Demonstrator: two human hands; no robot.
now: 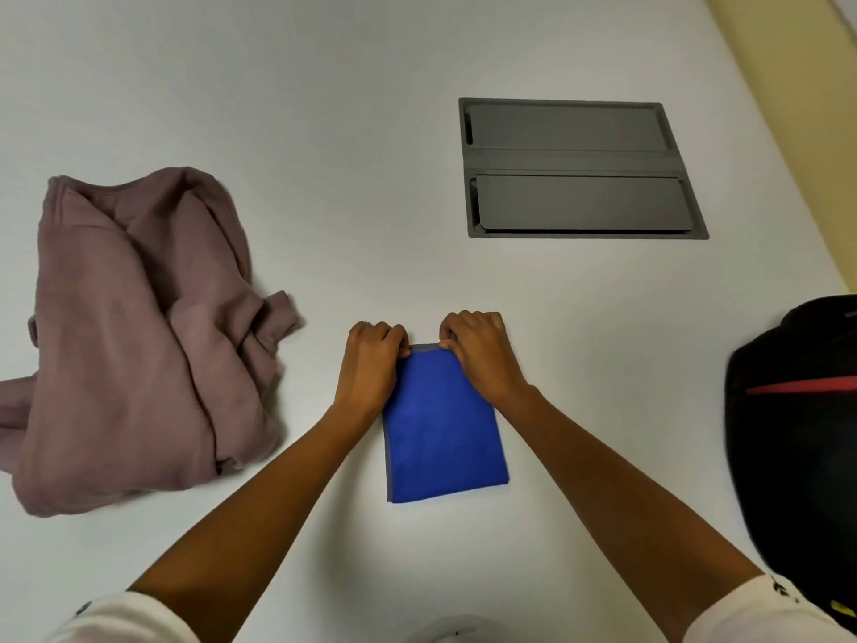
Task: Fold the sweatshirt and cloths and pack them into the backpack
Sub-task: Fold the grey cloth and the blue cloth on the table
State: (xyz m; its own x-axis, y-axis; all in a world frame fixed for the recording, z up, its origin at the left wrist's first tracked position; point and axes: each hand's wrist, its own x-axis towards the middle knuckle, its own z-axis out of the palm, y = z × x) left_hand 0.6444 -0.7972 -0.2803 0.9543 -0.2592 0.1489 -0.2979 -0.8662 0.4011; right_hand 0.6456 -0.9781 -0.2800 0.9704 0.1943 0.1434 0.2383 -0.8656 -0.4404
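Observation:
A blue cloth (443, 438) with a grey hem lies folded into a narrow rectangle on the white table, in front of me at the centre. My left hand (373, 362) pinches its far left corner with curled fingers. My right hand (477, 352) pinches the far right corner the same way. A crumpled mauve sweatshirt (139, 336) sits in a heap on the left of the table, apart from the hands. A black backpack (797, 438) with a red stripe stands at the right edge of the view, partly cut off.
A grey recessed cable hatch (579, 167) with two flaps is set into the white table (324, 132) beyond the cloth, to the right. A yellowish floor strip shows past the table's right edge.

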